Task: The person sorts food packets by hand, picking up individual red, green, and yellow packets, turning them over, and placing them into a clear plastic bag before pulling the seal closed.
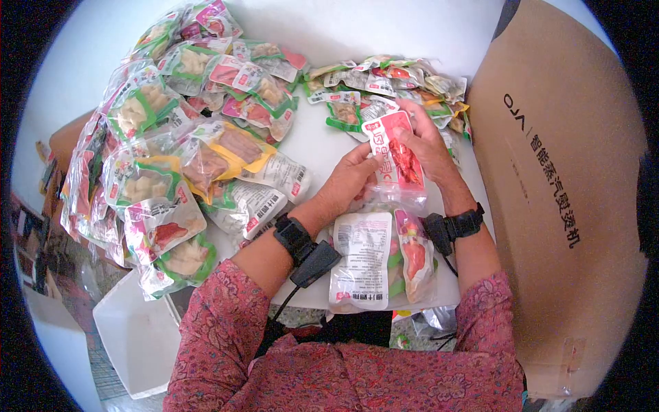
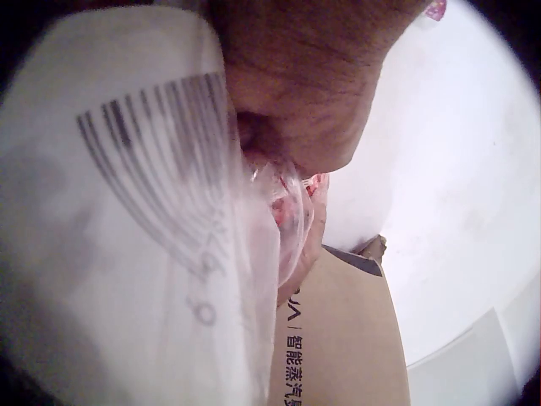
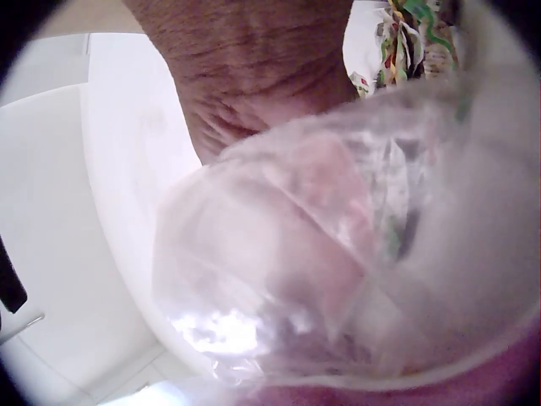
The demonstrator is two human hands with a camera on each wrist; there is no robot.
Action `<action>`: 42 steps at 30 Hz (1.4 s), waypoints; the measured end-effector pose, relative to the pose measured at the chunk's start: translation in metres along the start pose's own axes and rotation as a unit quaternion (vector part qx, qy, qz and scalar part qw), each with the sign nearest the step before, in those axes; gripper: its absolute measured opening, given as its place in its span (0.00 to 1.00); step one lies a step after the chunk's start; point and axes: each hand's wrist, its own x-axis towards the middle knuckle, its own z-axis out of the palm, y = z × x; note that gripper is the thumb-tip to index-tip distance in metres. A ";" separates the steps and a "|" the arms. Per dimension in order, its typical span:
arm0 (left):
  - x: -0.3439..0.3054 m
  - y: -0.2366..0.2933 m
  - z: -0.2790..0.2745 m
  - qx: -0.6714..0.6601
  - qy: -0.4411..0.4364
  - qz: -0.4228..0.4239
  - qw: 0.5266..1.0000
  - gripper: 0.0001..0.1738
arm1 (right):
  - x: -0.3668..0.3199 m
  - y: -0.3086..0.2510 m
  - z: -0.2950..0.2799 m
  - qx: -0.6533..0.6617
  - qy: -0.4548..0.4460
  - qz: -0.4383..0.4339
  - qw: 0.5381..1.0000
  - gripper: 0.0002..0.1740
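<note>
- Red packet [image 1: 406,166]: raised between the two hands above the front of the bench [image 1: 321,145], its lower end at the upper end of the clear bag [image 1: 405,199].
- Right hand [image 1: 430,144]: nearly closed, pinching the packet's right side, thumb across the printed face.
- Left hand [image 1: 350,180]: fingers curled, thumb on the packet's left edge; whether it also grips the bag's film cannot be told.
- Clear bag: lies at the bench's front edge, with a white packet [image 1: 360,257] visible in it.
- Surroundings: large bagged heap [image 1: 189,63] at left, smaller heap [image 1: 384,84] behind the hands, cardboard box [image 1: 556,275] at right.
</note>
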 end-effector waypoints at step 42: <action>0.005 0.016 -0.002 0.256 0.066 0.287 0.921 0.05 | -0.022 -0.017 0.011 -0.050 -0.420 0.118 0.898 0.13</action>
